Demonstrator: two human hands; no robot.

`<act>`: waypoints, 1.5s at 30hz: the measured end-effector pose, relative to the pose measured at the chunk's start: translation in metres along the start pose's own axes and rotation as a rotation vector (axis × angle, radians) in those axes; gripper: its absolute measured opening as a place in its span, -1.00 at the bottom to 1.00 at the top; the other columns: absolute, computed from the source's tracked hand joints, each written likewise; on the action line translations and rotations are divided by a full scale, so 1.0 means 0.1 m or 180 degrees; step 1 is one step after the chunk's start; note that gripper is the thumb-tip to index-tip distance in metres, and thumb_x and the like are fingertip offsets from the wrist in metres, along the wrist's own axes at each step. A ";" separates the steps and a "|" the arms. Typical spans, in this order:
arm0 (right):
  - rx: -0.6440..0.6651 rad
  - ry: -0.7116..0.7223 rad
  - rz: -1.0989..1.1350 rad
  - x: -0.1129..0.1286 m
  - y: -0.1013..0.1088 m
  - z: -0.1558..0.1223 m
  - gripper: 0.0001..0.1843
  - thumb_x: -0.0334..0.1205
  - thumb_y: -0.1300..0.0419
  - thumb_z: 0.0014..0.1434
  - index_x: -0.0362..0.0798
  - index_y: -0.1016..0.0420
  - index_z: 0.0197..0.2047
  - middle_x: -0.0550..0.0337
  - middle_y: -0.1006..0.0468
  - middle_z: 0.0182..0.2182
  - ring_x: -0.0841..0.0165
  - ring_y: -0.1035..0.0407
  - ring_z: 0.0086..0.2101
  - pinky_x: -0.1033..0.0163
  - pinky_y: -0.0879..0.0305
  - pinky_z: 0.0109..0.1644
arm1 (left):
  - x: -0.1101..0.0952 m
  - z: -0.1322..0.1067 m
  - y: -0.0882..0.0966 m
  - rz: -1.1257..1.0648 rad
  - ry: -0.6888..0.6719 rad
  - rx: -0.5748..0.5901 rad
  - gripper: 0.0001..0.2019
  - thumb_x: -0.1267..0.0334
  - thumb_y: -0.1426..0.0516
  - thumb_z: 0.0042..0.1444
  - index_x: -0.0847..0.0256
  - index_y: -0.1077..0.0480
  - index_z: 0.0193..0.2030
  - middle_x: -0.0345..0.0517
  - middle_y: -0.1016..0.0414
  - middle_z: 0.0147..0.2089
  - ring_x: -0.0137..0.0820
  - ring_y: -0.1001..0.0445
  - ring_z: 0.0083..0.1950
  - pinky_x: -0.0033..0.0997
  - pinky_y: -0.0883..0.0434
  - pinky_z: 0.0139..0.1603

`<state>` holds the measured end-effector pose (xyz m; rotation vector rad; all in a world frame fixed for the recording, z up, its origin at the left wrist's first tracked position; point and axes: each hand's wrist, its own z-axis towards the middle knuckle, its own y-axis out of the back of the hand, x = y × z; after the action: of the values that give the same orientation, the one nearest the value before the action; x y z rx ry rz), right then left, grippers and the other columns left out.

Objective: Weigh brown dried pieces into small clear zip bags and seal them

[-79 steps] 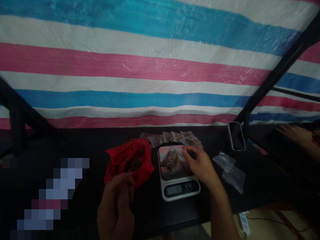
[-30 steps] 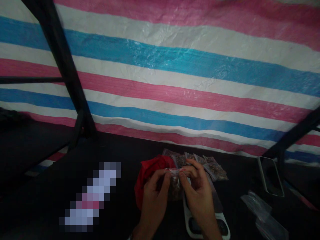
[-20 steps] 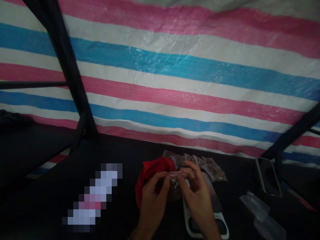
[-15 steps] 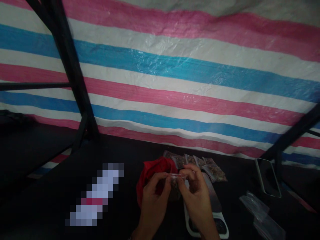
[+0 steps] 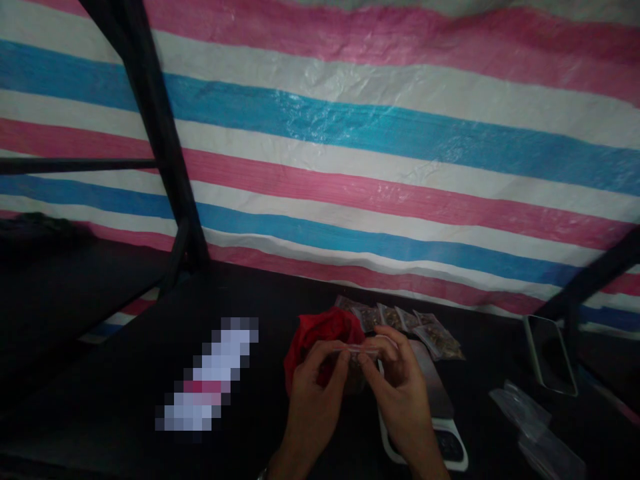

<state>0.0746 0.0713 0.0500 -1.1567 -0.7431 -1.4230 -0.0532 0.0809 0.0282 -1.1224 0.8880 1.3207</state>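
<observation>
Both hands pinch the top edge of a small clear zip bag [image 5: 355, 378] with dark contents, held upright. My left hand [image 5: 320, 383] grips the left end of its top strip between thumb and fingers. On the right end, my right hand [image 5: 400, 373] does the same, over a white kitchen scale [image 5: 436, 383] that it partly covers. A red bag [image 5: 320, 327] stands open behind my left hand; what is inside is too dark to make out. Behind my right hand lie several filled zip bags [image 5: 440, 341] with brownish dried pieces.
Flat clear plastic bags [image 5: 547, 447] lie on the black tabletop [image 5: 260, 287] at the right, near a phone [image 5: 553, 353]. A pixelated white strip [image 5: 215, 373] is at the left. Dark posts [image 5: 160, 133] stand before a striped plastic sheet [image 5: 350, 167].
The whole view has shifted, so things appear slightly further right and higher. Both hands keep their pinch on the bag's top, with the fingers a little closer along the strip.
</observation>
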 end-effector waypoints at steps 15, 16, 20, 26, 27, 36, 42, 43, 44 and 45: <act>-0.0124 0.0253 0.0010 0.09 0.09 0.09 -0.62 -0.01 -0.43 0.25 0.12 -0.43 0.03 0.30 -0.58 -0.32 0.34 -0.51 -0.26 0.29 -0.43 -0.14 | -0.13 0.11 -0.05 -0.0089 -0.0323 0.0190 -0.88 0.20 -0.28 0.22 0.13 -0.64 -0.30 -0.12 -0.65 -0.26 -0.34 -0.63 -0.18 -0.45 -0.52 -0.09; -0.0022 0.0220 0.0028 0.10 0.08 0.09 -0.61 -0.02 -0.41 0.28 0.12 -0.42 0.07 0.29 -0.59 -0.30 0.33 -0.52 -0.26 0.27 -0.44 -0.14 | -0.14 0.11 -0.04 -0.0130 -0.0326 0.0220 -0.87 0.20 -0.29 0.21 0.13 -0.65 -0.31 -0.11 -0.66 -0.27 -0.34 -0.63 -0.18 -0.45 -0.53 -0.09; 0.0164 0.0266 -0.0069 0.14 0.07 0.10 -0.69 -0.07 -0.40 0.28 0.08 -0.45 0.00 0.29 -0.60 -0.35 0.32 -0.51 -0.29 0.23 -0.42 -0.10 | -0.14 0.12 -0.02 -0.0247 -0.0405 0.0310 -0.90 0.23 -0.33 0.16 0.10 -0.71 -0.33 -0.08 -0.68 -0.29 -0.33 -0.64 -0.21 -0.47 -0.55 -0.15; 0.0168 0.0506 -0.0071 0.20 0.06 0.05 -0.67 -0.18 -0.43 0.23 0.08 -0.45 0.01 0.34 -0.57 -0.39 0.34 -0.48 -0.33 0.25 -0.39 -0.12 | -0.19 0.05 -0.05 -0.0121 -0.0509 0.0267 -0.88 0.21 -0.32 0.19 0.07 -0.69 -0.37 -0.14 -0.68 -0.34 -0.36 -0.64 -0.28 -0.50 -0.55 -0.22; 0.0218 0.0462 -0.0096 0.21 0.05 0.03 -0.65 -0.18 -0.41 0.24 0.08 -0.45 0.05 0.33 -0.58 -0.38 0.33 -0.49 -0.33 0.24 -0.40 -0.14 | -0.20 0.03 -0.05 -0.0021 -0.0554 0.0182 -0.86 0.20 -0.32 0.20 0.07 -0.67 -0.38 -0.16 -0.67 -0.35 -0.37 -0.63 -0.30 -0.49 -0.55 -0.24; -0.1045 0.0988 -0.1313 0.41 0.42 0.21 -0.80 -0.15 -0.40 0.15 0.04 -0.55 -0.16 0.24 -0.59 -0.41 0.24 -0.52 -0.29 0.11 -0.43 -0.05 | -0.19 0.05 0.12 0.1907 -0.1329 -0.0749 -0.79 0.09 -0.21 0.29 0.05 -0.62 -0.05 0.04 -0.67 0.01 -0.05 -0.57 0.09 0.02 -0.47 0.18; -0.2010 0.0946 -0.2267 0.44 1.21 0.67 -0.53 0.15 -0.40 0.05 -0.02 -0.58 -0.13 0.05 -0.65 -0.30 0.10 -0.54 -0.27 -0.04 -0.43 -0.04 | 0.03 0.21 0.36 0.2659 0.0072 -0.0809 -0.42 0.02 -0.15 0.25 0.37 -0.43 0.30 0.36 -0.59 0.12 0.19 -0.50 0.20 0.21 -0.46 0.18; -0.1821 0.0852 -0.2450 0.41 1.26 0.71 -0.53 0.19 -0.37 0.05 -0.02 -0.59 -0.16 0.01 -0.66 -0.29 0.07 -0.54 -0.25 -0.07 -0.43 -0.03 | 0.06 0.23 0.40 0.2536 0.0222 -0.0667 -0.47 0.05 -0.14 0.24 0.34 -0.47 0.26 0.30 -0.64 0.04 0.16 -0.54 0.14 0.18 -0.48 0.15; -0.1577 0.0779 -0.2606 0.37 1.27 0.74 -0.53 0.21 -0.35 0.05 -0.02 -0.60 -0.19 -0.02 -0.67 -0.27 0.04 -0.55 -0.23 -0.10 -0.43 -0.02 | 0.09 0.26 0.43 0.2341 0.0371 -0.0561 -0.52 0.08 -0.13 0.23 0.28 -0.51 0.20 0.23 -0.67 -0.05 0.12 -0.58 0.07 0.14 -0.50 0.10; -0.1346 0.0774 -0.2706 0.34 1.23 0.75 -0.55 0.20 -0.34 0.06 -0.02 -0.61 -0.20 -0.05 -0.68 -0.24 0.01 -0.55 -0.19 -0.13 -0.42 0.01 | 0.11 0.29 0.46 0.2104 0.0489 -0.0511 -0.57 0.09 -0.13 0.22 0.23 -0.55 0.13 0.17 -0.69 -0.12 0.08 -0.61 0.00 0.09 -0.52 0.05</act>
<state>0.2140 0.1033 0.0866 -0.9744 -0.8212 -2.4778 -0.1006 0.1074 0.0202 -1.1050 1.3586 1.8840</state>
